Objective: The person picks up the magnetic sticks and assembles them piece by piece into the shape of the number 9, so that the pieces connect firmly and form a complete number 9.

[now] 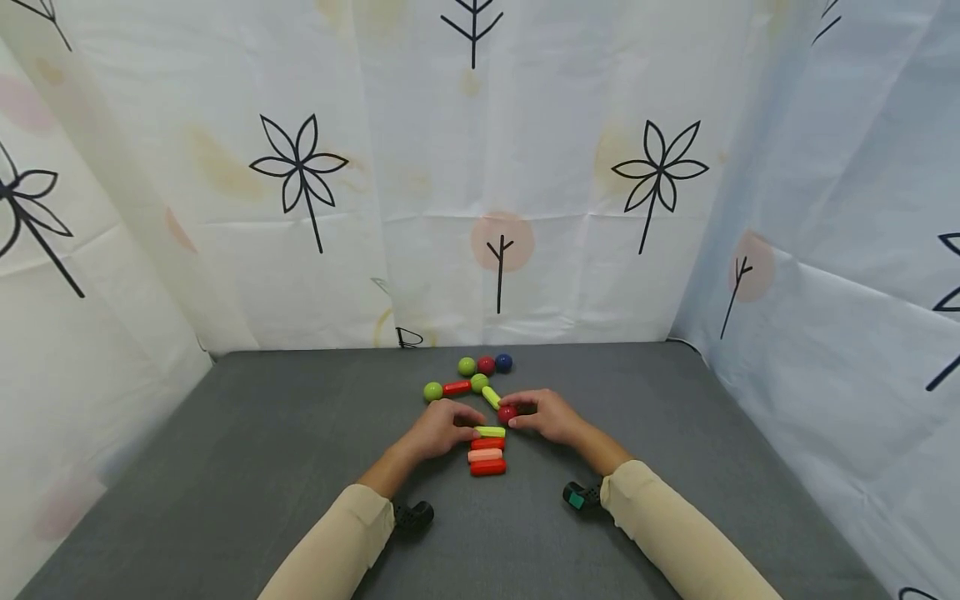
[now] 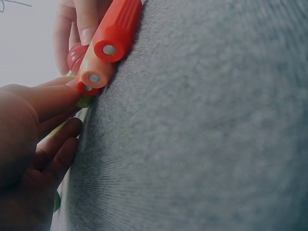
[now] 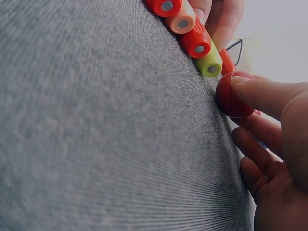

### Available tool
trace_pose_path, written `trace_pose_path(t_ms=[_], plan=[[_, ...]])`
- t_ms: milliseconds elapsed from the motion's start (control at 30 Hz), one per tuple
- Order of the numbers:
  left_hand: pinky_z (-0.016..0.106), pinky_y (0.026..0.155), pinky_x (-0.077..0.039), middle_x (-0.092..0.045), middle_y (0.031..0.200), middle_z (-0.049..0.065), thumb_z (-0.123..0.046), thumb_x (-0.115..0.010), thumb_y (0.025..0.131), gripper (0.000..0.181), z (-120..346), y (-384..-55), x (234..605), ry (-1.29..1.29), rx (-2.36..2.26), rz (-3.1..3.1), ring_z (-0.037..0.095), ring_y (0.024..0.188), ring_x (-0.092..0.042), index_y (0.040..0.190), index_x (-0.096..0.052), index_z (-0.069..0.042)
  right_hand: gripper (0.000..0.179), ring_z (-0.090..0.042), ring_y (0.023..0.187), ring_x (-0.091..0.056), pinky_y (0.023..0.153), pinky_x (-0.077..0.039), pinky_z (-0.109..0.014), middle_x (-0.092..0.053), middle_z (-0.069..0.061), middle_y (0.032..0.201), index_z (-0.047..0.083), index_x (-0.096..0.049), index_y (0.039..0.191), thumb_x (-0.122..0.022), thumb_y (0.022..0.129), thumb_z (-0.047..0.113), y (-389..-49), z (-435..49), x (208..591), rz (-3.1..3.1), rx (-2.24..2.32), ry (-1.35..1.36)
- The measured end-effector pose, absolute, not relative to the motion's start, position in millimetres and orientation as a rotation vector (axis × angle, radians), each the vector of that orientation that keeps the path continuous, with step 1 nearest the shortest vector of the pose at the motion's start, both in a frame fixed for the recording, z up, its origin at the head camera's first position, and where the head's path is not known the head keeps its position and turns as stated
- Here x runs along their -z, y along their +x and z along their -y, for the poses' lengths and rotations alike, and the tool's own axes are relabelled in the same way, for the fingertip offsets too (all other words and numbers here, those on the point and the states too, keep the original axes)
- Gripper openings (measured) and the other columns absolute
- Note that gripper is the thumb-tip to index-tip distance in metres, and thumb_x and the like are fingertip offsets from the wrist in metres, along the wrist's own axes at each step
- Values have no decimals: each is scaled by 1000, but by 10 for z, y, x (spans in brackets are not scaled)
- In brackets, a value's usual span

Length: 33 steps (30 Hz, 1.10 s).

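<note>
My right hand (image 1: 551, 417) pinches a red ball (image 3: 235, 95) between thumb and fingers, close to the table. A thin seam runs round the ball. My left hand (image 1: 444, 429) holds the left end of a yellow-green magnetic rod (image 1: 491, 432) with thumb and forefinger; its fingers partly hide that end. This rod lies at the far side of a row, followed toward me by a red rod (image 1: 488, 444), a peach rod (image 2: 97, 72) and another red rod (image 1: 488, 468). Round metal discs show in the rod ends.
Beyond my hands, a green ball (image 1: 432, 392), a red rod (image 1: 457, 388), a second green ball (image 1: 480, 382) and a yellow-green rod (image 1: 491, 397) form a bent chain toward the red ball. Farther back sit green (image 1: 467, 367), red (image 1: 486, 365) and blue (image 1: 504, 362) balls on the grey table (image 1: 300, 467).
</note>
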<state>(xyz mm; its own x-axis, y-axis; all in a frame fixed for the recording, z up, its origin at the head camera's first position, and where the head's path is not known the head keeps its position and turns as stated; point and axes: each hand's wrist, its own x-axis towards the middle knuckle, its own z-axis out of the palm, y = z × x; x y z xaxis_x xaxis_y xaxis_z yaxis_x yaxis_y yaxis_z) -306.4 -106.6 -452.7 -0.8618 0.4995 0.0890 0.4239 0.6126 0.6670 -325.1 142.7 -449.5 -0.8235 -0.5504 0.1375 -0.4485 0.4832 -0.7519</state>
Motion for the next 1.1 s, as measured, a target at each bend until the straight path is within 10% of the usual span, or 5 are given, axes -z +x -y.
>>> trace_pose_path(t_ms=[1100], plan=[[36, 79, -52, -71, 97, -2, -12, -75, 86, 16, 1224, -3020, 4623, 592, -1407, -2834, 13, 88, -64, 102, -76, -13, 33, -20, 100, -61, 88, -49, -40, -68, -5, 111, 9, -67, 123, -70, 91, 13, -3250, -1359, 4498, -2598, 1286, -838]])
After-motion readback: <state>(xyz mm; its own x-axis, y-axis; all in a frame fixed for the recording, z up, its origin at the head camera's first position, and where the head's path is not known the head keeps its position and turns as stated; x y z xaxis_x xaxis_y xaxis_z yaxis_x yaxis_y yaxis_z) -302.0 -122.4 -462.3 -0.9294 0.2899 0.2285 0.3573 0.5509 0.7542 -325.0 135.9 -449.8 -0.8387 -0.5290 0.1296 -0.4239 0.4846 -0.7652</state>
